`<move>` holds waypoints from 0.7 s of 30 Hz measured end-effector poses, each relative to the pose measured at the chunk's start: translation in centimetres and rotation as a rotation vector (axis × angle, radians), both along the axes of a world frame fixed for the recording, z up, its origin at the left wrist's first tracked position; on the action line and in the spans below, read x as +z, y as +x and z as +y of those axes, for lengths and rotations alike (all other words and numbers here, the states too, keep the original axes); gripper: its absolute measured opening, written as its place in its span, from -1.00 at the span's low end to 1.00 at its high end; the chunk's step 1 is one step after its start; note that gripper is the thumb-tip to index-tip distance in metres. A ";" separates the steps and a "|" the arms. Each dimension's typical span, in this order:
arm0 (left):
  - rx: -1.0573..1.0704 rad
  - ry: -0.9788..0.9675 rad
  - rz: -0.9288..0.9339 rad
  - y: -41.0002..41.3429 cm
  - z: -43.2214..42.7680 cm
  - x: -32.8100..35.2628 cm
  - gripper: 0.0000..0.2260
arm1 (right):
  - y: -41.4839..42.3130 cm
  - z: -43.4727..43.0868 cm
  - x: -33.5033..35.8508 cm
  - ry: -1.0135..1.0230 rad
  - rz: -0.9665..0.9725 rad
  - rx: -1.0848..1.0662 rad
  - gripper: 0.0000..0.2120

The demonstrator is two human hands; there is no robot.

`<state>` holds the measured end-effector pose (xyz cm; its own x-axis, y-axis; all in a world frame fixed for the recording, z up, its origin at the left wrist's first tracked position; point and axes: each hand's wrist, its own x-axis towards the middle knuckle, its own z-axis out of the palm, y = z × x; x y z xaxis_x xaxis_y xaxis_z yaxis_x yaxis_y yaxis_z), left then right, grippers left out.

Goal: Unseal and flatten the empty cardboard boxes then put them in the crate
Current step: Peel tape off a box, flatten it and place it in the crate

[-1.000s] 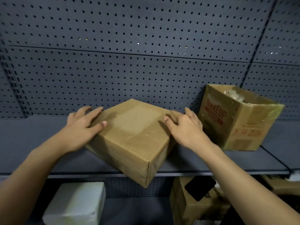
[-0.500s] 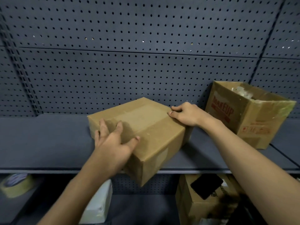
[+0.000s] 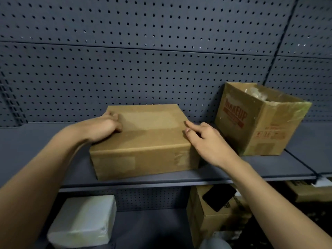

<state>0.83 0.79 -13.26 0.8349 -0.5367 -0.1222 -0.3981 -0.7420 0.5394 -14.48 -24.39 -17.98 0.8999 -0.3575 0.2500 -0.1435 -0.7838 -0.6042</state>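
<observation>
— Where's the box?
— The sealed box (image 3: 149,135) sits flat on the shelf (image 3: 36,142).
— And your hands?
— My left hand (image 3: 105,128) curls over its left top edge. My right hand (image 3: 208,141), fingers loose, touches its right edge.

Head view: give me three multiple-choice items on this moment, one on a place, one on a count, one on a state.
1. The plain box sits: A) on the upper shelf, left of the red-printed box; B) on the lower shelf; C) inside the red-printed box.
2. Cardboard boxes on the upper shelf: A) one; B) two; C) four.
3. The plain box is: A) flattened; B) open at the top; C) closed, in full shape.
Answers: 1 A, it stands on the upper shelf beside the red-printed box; 2 B, only those two boxes stand there; 3 C, its top flaps lie shut under tape.
</observation>
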 end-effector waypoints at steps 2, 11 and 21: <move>-0.017 0.026 -0.015 -0.1 -0.5 0.2 -0.82 | -0.1 0.3 -0.1 -0.013 -0.016 -0.033 -0.47; 0.048 0.057 -0.278 -2.7 -1.3 -0.1 -0.51 | -2.1 1.2 -1.3 0.061 -0.263 -0.004 -0.55; -0.081 0.136 -0.501 -7.6 -7.1 -1.8 -0.50 | -3.5 3.4 -4.6 -0.041 -0.414 -0.076 -0.46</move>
